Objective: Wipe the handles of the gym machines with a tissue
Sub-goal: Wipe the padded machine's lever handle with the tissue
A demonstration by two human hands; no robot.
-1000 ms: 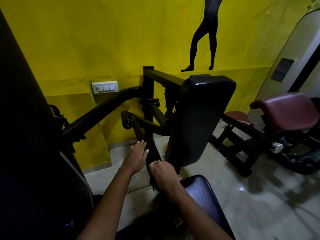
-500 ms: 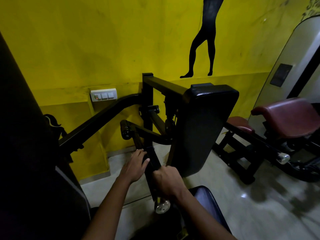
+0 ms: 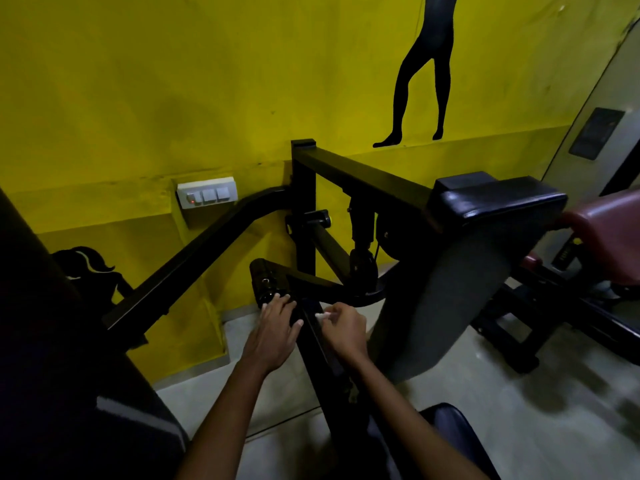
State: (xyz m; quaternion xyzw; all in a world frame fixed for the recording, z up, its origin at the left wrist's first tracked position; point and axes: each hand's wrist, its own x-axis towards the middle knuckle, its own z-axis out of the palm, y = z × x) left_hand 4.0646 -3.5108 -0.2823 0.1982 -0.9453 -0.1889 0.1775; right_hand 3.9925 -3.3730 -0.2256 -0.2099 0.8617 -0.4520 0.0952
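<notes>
Now right hand pinches tissue higher up bar; left hand spread.

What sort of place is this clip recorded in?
Most likely a gym: a black exercise machine with a padded rest, a maroon bench beside it, and a figure silhouette on the yellow wall.

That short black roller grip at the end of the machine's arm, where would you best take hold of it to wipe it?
Probably around the middle of the short black roller grip, coming from its near side. It is a cylinder sticking out sideways from the black metal arm, so fingers can wrap it.
</notes>
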